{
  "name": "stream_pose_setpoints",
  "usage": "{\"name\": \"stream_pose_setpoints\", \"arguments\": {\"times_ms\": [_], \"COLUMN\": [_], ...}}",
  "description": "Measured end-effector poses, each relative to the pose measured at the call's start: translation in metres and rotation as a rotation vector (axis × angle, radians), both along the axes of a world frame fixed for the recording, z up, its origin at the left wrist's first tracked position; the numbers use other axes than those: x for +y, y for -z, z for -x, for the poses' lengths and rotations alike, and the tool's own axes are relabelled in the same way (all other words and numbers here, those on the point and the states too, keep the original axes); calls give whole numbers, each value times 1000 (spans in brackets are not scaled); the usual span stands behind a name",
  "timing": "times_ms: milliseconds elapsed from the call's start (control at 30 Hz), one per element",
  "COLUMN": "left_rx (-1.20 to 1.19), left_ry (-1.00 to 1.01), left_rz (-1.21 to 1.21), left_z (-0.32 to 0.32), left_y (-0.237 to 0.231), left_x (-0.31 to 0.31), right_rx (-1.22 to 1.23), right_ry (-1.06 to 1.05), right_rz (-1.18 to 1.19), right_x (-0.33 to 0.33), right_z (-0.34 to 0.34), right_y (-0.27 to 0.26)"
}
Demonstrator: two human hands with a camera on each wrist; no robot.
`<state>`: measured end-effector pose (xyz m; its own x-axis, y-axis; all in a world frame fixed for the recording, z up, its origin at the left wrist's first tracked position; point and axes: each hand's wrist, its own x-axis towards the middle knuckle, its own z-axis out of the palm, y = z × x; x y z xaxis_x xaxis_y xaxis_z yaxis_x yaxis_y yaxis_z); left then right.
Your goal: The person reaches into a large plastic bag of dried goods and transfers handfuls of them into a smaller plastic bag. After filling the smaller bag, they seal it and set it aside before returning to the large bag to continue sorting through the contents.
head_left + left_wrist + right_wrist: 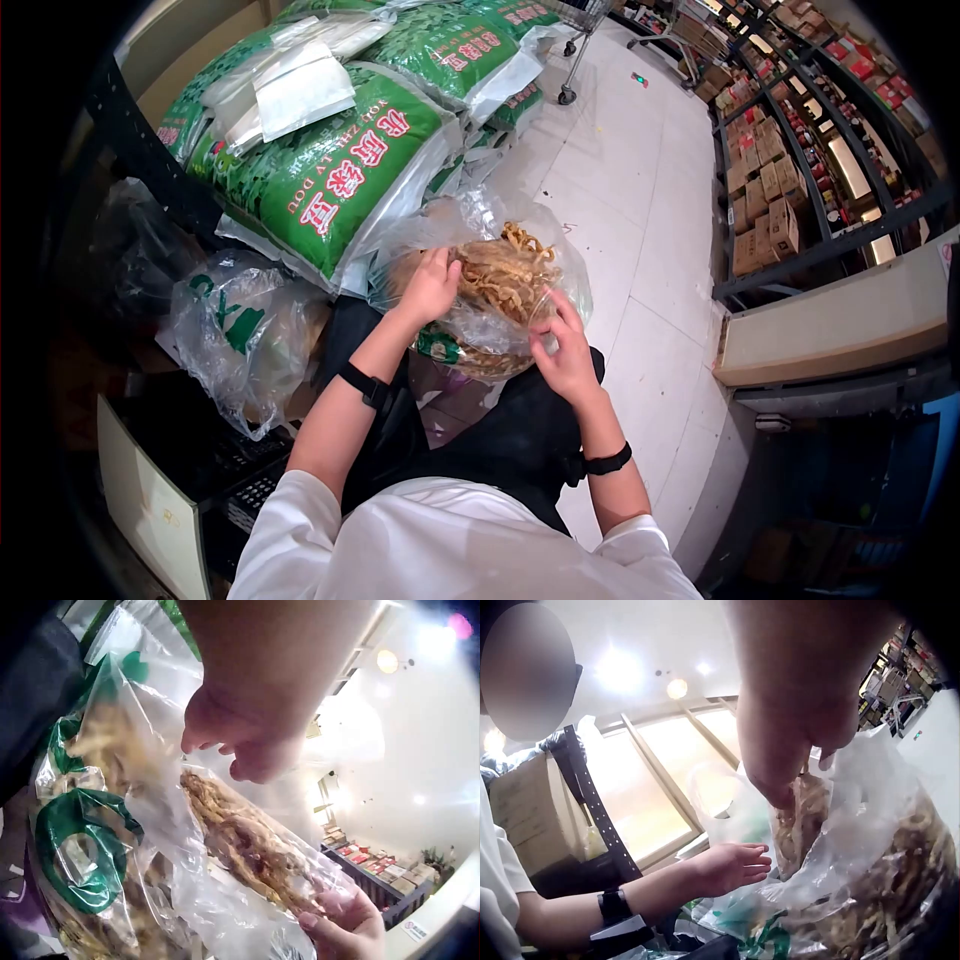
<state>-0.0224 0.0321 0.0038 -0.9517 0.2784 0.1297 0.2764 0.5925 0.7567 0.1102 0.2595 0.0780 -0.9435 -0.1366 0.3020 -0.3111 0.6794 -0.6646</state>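
A large clear plastic bag with green print [478, 358], full of brown dried strips, sits between the person's knees with its mouth open. Over that opening lies a smaller clear bag of dried strips [505, 272]. The right hand [568, 355] pinches this smaller bag by its edge, thumb on the near side, as the left wrist view shows. Near its other end is the left hand [432, 287], fingers fairly straight. In the right wrist view the left hand [731, 870] has nothing in its fingers, beside the smaller bag.
Green-and-white sacks [340, 170] are stacked ahead on the left, with white packets [305, 90] on top. Another clear bag with green print [245, 325] stands by the left knee. Boxed goods fill the shelves [770, 190] at right. A cart [580, 45] stands beyond the sacks.
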Motion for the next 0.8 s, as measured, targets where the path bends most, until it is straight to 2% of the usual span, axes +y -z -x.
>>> {"name": "stream_pose_setpoints", "arguments": {"times_ms": [33, 100, 133, 200, 233, 300, 333, 400, 433, 500, 567, 633, 667, 733, 800], "left_rx": [-1, -238, -239, -276, -277, -425, -491, -472, -451, -484, -514, -552, -548, -577, -550], "left_ry": [-2, -84, -84, -243, -240, -228, -229, -250, -272, -304, -335, -349, -343, -256, -234], "left_rz": [0, 45, 44, -188, -189, -419, -376, -456, -539, -571, -603, -842, -839, -1087, -1157], "left_z": [6, 16, 19, 27, 25, 23, 26, 23, 22, 21, 22, 21, 19, 12, 11], "left_y": [2, 7, 19, 44, 39, 27, 28, 33, 33, 35, 39, 35, 30, 22, 30], "left_x": [2, 8, 11, 17, 16, 11, 8, 8, 8, 9, 9, 8, 7, 4, 2], "right_rx": [-1, -81, -82, -139, -140, -166, -166, -389, -389, -544, -538, -522, -483, -507, -529], "right_ry": [-2, -45, -45, -64, -61, 27, 28, 230, 230, 328, 328, 328, 334, 351, 369], "right_rz": [0, 76, 75, 118, 117, 324, 325, 770, 771, 836, 848, 870, 905, 892, 881], "right_x": [0, 1, 2, 7, 8, 7, 6, 3, 5, 11, 12, 13, 13, 13, 13], "right_z": [0, -3, -3, -4, -4, -5, -4, -2, 0, 8, 17, 25, 28, 34, 37], "right_y": [-1, -2, 1, 8, 8, 9, 11, 14, 14, 11, 8, 6, 7, 2, 2]}}
